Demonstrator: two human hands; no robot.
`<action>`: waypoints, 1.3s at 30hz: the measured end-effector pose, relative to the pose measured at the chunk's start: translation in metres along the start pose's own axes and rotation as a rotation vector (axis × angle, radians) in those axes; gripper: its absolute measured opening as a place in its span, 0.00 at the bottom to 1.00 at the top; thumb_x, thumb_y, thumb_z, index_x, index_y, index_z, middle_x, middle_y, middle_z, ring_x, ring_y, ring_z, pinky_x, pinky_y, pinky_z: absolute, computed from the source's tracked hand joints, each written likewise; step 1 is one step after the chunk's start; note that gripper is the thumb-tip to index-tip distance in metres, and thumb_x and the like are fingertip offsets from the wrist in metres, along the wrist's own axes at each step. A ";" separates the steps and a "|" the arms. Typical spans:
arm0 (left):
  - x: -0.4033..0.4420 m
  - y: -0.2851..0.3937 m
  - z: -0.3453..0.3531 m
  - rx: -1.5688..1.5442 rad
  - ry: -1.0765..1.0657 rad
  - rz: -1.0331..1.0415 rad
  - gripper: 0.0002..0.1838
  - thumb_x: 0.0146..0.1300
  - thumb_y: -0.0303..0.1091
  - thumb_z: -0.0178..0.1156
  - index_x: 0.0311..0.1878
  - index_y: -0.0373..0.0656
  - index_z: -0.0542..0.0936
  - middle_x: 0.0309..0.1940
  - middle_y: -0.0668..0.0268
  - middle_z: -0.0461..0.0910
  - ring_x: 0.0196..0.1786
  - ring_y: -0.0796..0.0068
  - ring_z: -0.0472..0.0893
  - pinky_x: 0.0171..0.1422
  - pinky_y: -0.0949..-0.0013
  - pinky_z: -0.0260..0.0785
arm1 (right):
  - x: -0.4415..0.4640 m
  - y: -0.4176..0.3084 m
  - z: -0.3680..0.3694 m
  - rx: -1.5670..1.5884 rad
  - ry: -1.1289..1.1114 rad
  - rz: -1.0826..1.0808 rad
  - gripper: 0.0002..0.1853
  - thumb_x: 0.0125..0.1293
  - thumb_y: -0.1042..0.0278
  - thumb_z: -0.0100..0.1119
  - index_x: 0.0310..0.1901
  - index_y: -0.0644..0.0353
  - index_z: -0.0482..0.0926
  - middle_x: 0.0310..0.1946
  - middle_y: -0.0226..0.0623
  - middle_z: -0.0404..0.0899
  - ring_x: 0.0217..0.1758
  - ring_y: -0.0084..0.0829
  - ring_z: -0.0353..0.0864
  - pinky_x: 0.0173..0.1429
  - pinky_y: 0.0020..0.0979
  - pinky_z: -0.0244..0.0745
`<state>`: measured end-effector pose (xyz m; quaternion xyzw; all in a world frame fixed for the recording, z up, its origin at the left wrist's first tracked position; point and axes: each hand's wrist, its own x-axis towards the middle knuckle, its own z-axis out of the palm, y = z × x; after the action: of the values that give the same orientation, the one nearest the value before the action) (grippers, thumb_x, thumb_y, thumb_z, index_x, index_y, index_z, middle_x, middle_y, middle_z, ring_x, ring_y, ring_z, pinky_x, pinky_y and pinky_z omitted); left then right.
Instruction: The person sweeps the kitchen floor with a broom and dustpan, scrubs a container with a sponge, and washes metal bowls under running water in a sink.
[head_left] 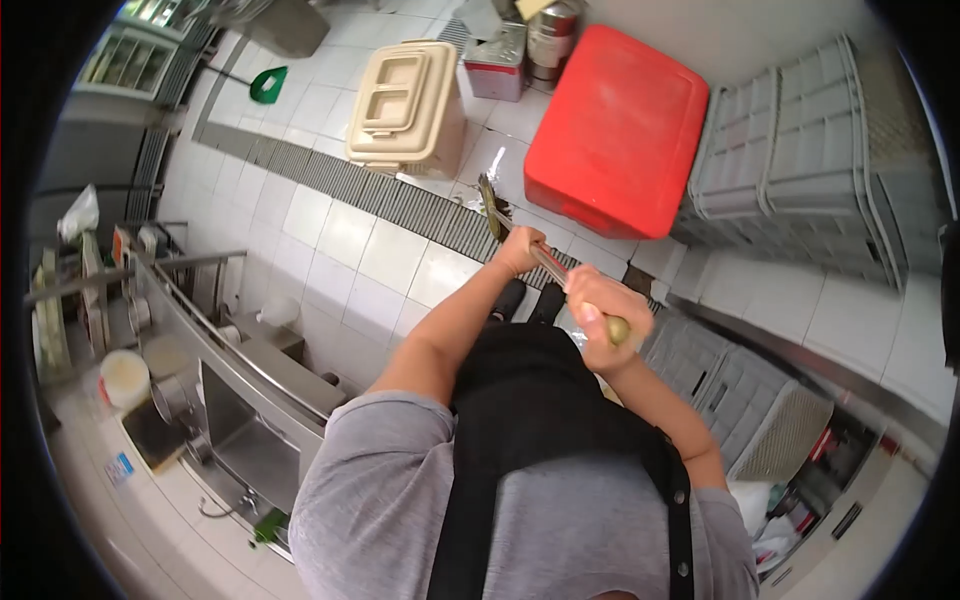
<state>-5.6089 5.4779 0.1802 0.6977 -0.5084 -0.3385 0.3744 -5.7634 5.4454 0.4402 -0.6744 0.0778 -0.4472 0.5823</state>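
A long-handled floor tool (548, 262) slants across in front of my body, its shaft metallic. Its narrow dark head (490, 207) is down on the tiles by the drain grating; whether it is a squeegee or a thin mop I cannot tell. Lower on the shaft, my left hand (522, 250) is wrapped around it. My right hand (608, 308) grips near the upper end, slightly blurred, with a yellowish rounded knob (618, 330) sticking out below the fingers. Dark wet dirt (505, 212) lies beside the head.
Ahead stand a beige lidded bin (400, 110), a red-lidded box (620, 130) and a tin (495, 65). Grey crates (790, 150) line the right. A drain grating (370, 195) crosses the floor. On the left are a steel sink (245, 445) and a green dustpan (268, 86).
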 end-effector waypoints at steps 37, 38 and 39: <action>-0.109 -0.028 -0.115 -0.097 0.575 -0.053 0.10 0.43 0.28 0.61 0.16 0.35 0.71 0.16 0.53 0.72 0.26 0.53 0.74 0.32 0.56 0.67 | 0.063 -0.027 0.146 0.259 -0.565 0.093 0.05 0.48 0.80 0.50 0.18 0.67 0.68 0.15 0.40 0.67 0.17 0.34 0.68 0.30 0.39 0.75; -0.110 -0.021 -0.118 -0.122 0.535 -0.022 0.10 0.43 0.28 0.62 0.16 0.35 0.71 0.16 0.53 0.72 0.26 0.52 0.74 0.31 0.55 0.67 | 0.070 -0.040 0.151 0.239 -0.570 0.104 0.06 0.48 0.80 0.49 0.17 0.67 0.67 0.15 0.40 0.67 0.17 0.34 0.68 0.29 0.39 0.75; -0.112 -0.014 -0.122 -0.146 0.495 0.012 0.11 0.43 0.28 0.62 0.16 0.35 0.70 0.16 0.52 0.72 0.25 0.52 0.74 0.31 0.55 0.66 | 0.073 -0.047 0.159 0.219 -0.574 0.113 0.06 0.49 0.80 0.49 0.17 0.67 0.67 0.14 0.40 0.67 0.17 0.34 0.68 0.29 0.39 0.75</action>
<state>-5.5267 5.6107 0.2379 0.7275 -0.3796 -0.1907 0.5387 -5.6298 5.5275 0.5304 -0.7010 -0.1011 -0.2111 0.6737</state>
